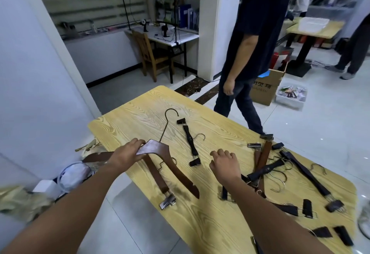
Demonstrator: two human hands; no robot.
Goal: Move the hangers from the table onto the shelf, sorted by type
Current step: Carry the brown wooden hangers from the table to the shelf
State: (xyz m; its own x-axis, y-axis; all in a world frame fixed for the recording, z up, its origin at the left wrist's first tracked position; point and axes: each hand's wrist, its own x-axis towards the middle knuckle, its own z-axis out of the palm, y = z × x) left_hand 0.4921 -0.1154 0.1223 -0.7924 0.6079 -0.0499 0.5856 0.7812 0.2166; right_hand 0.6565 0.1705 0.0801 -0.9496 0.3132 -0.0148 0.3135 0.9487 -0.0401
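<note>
My left hand point(127, 152) grips the neck of a brown wooden coat hanger point(172, 166) whose wire hook points away over the light wood table point(210, 223). Under it lies a brown clip hanger point(158, 175) with a metal clip at its near end. My right hand point(225, 164) hovers over the table with fingers loosely curled and holds nothing. A black clip hanger point(191, 141) lies just beyond it. A heap of black and brown clip hangers point(280, 173) covers the table's right side.
A person in dark clothes point(248, 53) walks past the far right side of the table. Behind them on the floor are a cardboard box point(266, 87) and a white bin point(291, 97). Clutter lies on the floor at the left point(68, 175).
</note>
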